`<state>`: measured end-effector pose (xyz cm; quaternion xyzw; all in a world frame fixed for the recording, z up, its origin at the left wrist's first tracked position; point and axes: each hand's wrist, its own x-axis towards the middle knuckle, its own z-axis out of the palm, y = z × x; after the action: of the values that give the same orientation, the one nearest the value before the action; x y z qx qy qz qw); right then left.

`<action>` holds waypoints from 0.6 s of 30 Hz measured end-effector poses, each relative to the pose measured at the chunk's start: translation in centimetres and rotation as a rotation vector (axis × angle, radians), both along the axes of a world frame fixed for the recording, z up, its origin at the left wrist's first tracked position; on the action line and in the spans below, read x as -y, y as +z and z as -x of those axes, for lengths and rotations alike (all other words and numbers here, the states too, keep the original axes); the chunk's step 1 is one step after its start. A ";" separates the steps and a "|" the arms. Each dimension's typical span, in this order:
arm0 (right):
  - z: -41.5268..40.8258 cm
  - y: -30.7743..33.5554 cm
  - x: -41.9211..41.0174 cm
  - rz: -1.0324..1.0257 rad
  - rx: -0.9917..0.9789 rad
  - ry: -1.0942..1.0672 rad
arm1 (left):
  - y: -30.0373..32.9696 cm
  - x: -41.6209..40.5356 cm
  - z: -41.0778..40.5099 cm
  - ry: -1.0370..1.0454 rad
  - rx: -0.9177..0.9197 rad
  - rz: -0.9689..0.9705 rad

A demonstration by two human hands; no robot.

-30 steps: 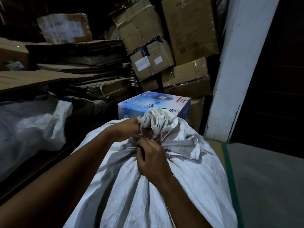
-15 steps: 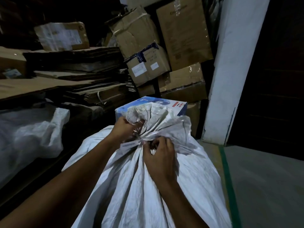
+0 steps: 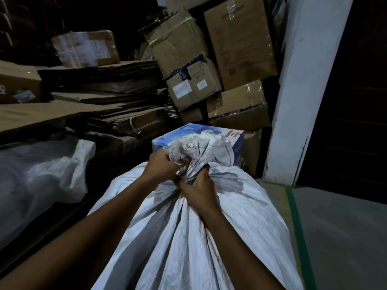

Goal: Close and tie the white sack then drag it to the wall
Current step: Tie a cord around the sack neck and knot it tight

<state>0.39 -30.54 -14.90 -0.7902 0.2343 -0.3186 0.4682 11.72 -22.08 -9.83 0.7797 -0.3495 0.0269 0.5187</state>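
Observation:
A full white woven sack (image 3: 188,243) stands in front of me, its mouth gathered into a bunched neck (image 3: 201,151) at the top. My left hand (image 3: 162,166) grips the neck from the left, fingers curled into the cloth. My right hand (image 3: 199,193) grips the neck just below, from the near side, fingers wrapped round the gathered cloth. Whether a tie runs round the neck is hidden by my hands. A white wall pillar (image 3: 301,91) rises to the right, behind the sack.
A blue printed box (image 3: 232,137) sits right behind the sack. Brown cartons (image 3: 236,38) are stacked at the back, flattened cardboard (image 3: 104,95) on the left. Another white sack (image 3: 41,174) lies at left. Grey floor with a green line (image 3: 297,233) runs along the right.
Both hands have tightened on the sack's neck; the right hand slid up closer under the left, and the bunched top stands more upright. The view came a little closer.

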 end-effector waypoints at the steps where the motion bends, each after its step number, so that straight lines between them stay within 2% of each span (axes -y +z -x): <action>1: -0.5 -0.2 0.3 -0.039 0.013 -0.011 | 0.3 -0.2 0.1 0.020 0.085 -0.052; 4: -1.3 -1.0 0.9 -0.023 0.001 -0.027 | 0.8 -0.1 0.7 0.088 0.237 -0.184; 9: -2.3 -2.1 0.8 0.124 -0.031 -0.082 | 1.8 -0.1 1.5 0.102 -0.035 -0.059; 12: -2.4 -2.4 1.0 0.133 -0.017 -0.088 | 2.1 -0.2 1.0 -0.064 -0.294 -0.020; 13: -2.4 -2.6 1.0 0.123 0.014 -0.077 | 2.6 -0.6 1.1 -0.142 -0.331 -0.044; 16: -2.8 -3.5 0.7 0.095 0.132 -0.124 | 4.1 -1.8 0.9 -0.300 -0.187 -0.114; 18: -3.3 -3.9 1.0 0.080 0.122 -0.156 | 4.9 -2.4 1.3 -0.415 -0.158 -0.163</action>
<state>3.72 -31.50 -18.77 -0.7667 0.2532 -0.4109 0.4233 10.40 -19.72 -4.93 0.7302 -0.4615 -0.1699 0.4743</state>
